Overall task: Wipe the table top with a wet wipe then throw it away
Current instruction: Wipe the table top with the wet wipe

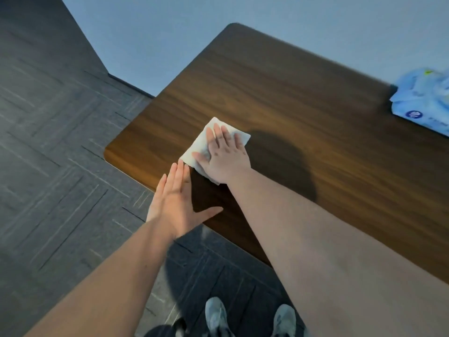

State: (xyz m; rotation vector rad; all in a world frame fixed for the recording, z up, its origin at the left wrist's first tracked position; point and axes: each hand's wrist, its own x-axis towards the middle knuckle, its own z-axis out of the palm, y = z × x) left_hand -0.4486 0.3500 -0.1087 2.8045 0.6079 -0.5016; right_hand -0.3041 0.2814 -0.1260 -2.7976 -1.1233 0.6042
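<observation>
A white wet wipe (198, 148) lies flat on the dark wooden table top (279, 93), near its left front corner. My right hand (224, 156) presses down on the wipe with its fingers spread, covering most of it. My left hand (177, 203) is flat with fingers together at the table's front edge, just left of the wipe, its fingertips almost touching the wipe's corner. It holds nothing.
A blue pack of wet wipes (425, 100) lies on the table at the far right edge of the view. Grey patterned carpet (60, 154) spreads to the left and below. A pale wall (170, 32) stands behind. My shoes (250, 317) show at the bottom.
</observation>
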